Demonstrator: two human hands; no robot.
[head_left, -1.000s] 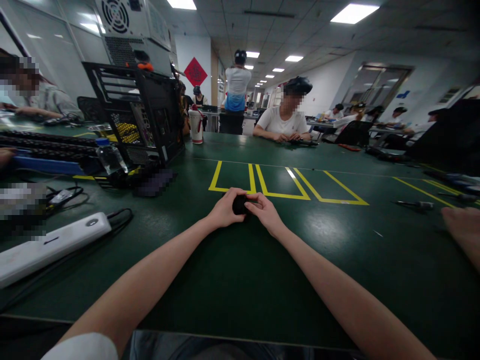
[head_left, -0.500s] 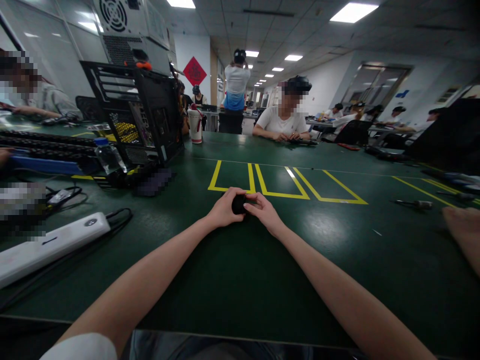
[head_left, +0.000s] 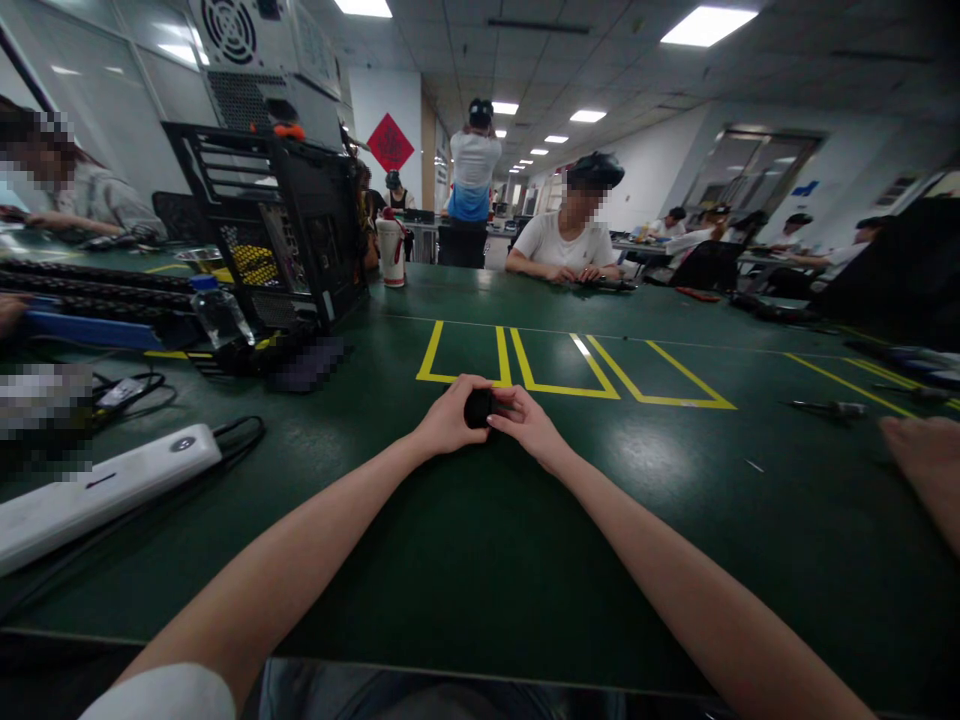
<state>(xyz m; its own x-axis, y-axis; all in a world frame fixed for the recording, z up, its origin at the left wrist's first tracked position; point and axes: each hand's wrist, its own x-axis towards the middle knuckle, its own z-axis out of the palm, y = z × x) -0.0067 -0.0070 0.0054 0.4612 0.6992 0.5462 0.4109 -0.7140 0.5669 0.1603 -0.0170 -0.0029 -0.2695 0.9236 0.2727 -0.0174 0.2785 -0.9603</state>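
Black object (head_left: 478, 409) partly covered by left hand (head_left: 448, 418) and right hand (head_left: 529, 420); type indeterminate. White elongated device (head_left: 112, 495) cut off by left edge. Co-worker's hand (head_left: 919, 450) cut off at right. Metal fan housing (head_left: 274, 70) cropped by top edge. Lettering on red diamond sign (head_left: 390, 143) illegible.

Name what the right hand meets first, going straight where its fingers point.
The right hand would likely meet the black object first; they may already touch, though depth is unclear.
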